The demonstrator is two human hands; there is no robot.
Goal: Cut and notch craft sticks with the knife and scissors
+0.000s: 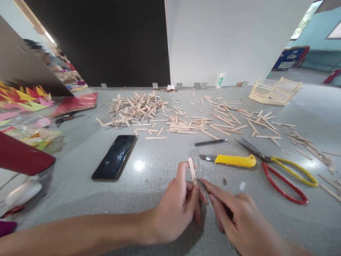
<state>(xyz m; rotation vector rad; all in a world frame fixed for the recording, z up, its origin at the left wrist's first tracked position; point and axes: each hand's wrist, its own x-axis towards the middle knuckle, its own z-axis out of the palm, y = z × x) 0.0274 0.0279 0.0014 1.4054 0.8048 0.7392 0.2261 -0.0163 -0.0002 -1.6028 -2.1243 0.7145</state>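
While my left hand [177,204] pinches a popsicle stick [192,170] upright near its lower end, my right hand [239,217] is closed around a small blade [203,185] whose tip touches the stick's edge, low over the grey table [80,185]. I judge the stick light, stiff and easily split, so I keep the hold close to the cut. Open surface lies ahead; the yellow utility knife [231,160] and scissors [282,170] sit near on the right, the phone [115,157] left.
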